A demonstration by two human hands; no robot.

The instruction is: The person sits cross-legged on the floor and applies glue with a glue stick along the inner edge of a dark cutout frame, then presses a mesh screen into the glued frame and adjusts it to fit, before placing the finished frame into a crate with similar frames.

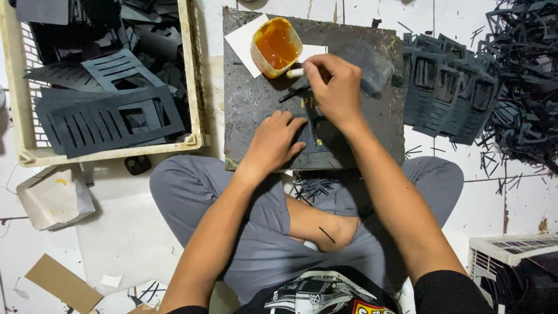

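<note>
Head view: you sit cross-legged on the floor with a dark work board (250,104) resting across your knees, which brings the work up close under both hands. Your left hand (273,142) lies flat on a small dark cut piece (311,139) near the middle of the board, fingers together and pressed down, so the piece cannot slide. Your right hand (334,87) is just beyond it, fingers curled and pinching a thin brush (295,74) whose pale handle end shows to the left of your knuckles; the bristle end is hidden under the hand, so you cannot tell whether it touches the piece.

A cup of amber glue (276,45) stands at the far edge of the board on a white sheet (244,40), just beside the brush hand, within a short dip and with the paper under it to catch drips.

To the left, a cream crate (192,87) holds a heap of dark slotted sheets. To the right, similar sheets (444,93) lie overlapped in a row on the floor, spread rather than stacked, and further right sits a tangle of thin dark offcuts (523,87). Folded paper (55,197) and a cardboard scrap (64,284) lie near left.
</note>
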